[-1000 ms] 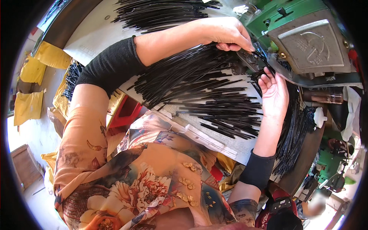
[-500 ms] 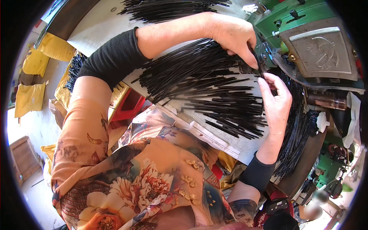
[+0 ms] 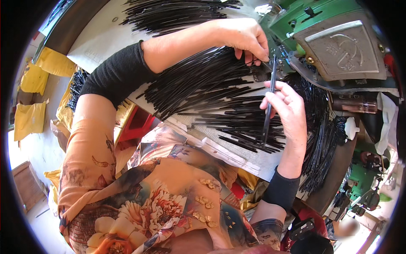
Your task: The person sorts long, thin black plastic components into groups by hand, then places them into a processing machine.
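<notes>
My right hand (image 3: 286,111) pinches one thin black strip (image 3: 269,106), holding it nearly upright with its top end at the green machine (image 3: 321,38). My left hand (image 3: 242,37) reaches across from the left, fingers bent down onto the pile of black strips (image 3: 203,82) right beside the machine's feed point. Both forearms wear black sleeves. The big fan of black strips covers the white worktop (image 3: 249,154) between my hands and my body.
A second heap of black strips (image 3: 169,12) lies at the far edge of the worktop. More strips hang over the right side (image 3: 323,139). Yellow bags (image 3: 29,118) lie on the floor to the left. A red crate (image 3: 137,125) sits under the table.
My right hand has lifted a single strip up off the pile and turned it upright toward the machine. My left hand has shifted slightly away from the machine onto the pile.
</notes>
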{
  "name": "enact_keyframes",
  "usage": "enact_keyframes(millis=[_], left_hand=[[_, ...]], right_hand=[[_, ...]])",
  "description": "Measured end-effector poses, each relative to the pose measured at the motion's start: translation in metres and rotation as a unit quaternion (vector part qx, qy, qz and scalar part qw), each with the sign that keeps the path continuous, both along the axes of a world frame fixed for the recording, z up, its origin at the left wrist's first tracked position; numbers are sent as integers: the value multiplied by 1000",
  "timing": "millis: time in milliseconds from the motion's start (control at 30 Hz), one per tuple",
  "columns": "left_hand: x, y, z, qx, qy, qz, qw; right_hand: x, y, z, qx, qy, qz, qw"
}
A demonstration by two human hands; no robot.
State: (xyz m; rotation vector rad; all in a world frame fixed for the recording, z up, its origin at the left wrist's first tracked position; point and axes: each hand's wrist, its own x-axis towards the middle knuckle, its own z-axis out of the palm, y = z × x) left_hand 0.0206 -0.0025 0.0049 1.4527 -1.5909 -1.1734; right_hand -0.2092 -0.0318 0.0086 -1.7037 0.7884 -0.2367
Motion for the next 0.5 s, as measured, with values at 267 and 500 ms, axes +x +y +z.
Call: enact_keyframes(millis=[267,500], left_hand=[[-4,-1,-9,3,122,-6,992],[-4,-2,-10,17,161,-1,987]], right_hand=[[1,4,0,35,0,0,999],[0,4,-1,44,-7,-4,999]])
